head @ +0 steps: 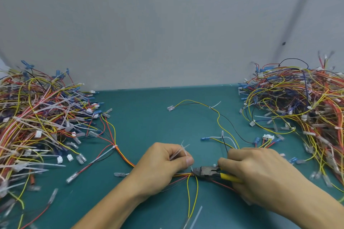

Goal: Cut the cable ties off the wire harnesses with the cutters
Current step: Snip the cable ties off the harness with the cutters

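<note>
At my far left a tangled pile of wire harnesses [37, 121] lies on the green table [149, 117], white ties thick among the wires. My left hand [160, 165] sits low on the table, its fingers [168, 151] curled, the thumb pinching a few loose cable ties [181, 151] (pale, rather blurred). The harness [183, 174] runs out from under that hand. The cutters [206, 171] have their nose at this bundle, just beside my thumb. My right hand [260, 174] is curled tight round their yellow handles. A second pile [307, 109] fills the far right.
</note>
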`<state>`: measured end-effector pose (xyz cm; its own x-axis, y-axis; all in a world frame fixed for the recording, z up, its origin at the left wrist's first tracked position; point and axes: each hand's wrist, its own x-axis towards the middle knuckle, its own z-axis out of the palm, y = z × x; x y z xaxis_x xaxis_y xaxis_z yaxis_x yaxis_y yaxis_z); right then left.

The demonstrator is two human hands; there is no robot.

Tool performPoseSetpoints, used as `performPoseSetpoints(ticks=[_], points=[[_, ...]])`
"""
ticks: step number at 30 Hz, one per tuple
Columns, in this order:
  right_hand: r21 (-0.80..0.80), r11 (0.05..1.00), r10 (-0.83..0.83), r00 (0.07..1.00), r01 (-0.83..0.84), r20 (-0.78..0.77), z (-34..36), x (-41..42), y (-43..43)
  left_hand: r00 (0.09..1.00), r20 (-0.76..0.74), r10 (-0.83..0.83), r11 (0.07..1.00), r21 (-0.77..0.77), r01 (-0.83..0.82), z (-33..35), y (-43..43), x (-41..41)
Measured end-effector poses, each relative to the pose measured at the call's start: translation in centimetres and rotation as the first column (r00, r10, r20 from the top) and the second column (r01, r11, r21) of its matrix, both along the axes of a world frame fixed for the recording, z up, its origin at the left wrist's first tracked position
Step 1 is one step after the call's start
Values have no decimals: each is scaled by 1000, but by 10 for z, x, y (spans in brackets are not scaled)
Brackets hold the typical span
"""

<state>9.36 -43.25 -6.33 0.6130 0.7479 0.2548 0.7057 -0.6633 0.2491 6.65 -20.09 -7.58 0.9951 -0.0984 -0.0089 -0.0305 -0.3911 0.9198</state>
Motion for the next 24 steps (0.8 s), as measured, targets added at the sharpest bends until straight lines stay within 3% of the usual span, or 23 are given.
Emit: performPoseSetpoints(ticks=[4,7,11,15,17,20,24], points=[[-2,1000,-21,1000,21,-23,1,-2,1,1000,-22,20,999,-42,-21,1,0,-2],[-3,999,-39,999,39,-33,2,-4,3,994,-88,65,980,-184,-80,6,-1,-4],[67,996,-48,992,56,-114,4,-6,3,983,-119,142,831,-525,-184,30,11,-3],[192,976,-73,982,107,-174,12,-9,4,975,-127,185,715,-663,-222,58,43,-2],[209,970,-88,980,126,-180,18,-12,8,970,-162,181,708,-663,-243,63,58,-2],[181,978,-76,984,106,-163,28,-17,20,968,-187,165,769,-590,-245,60,74,-5],[11,999,-42,988,44,-146,46,-21,44,967,-193,165,861,-449,-237,46,82,-8]])
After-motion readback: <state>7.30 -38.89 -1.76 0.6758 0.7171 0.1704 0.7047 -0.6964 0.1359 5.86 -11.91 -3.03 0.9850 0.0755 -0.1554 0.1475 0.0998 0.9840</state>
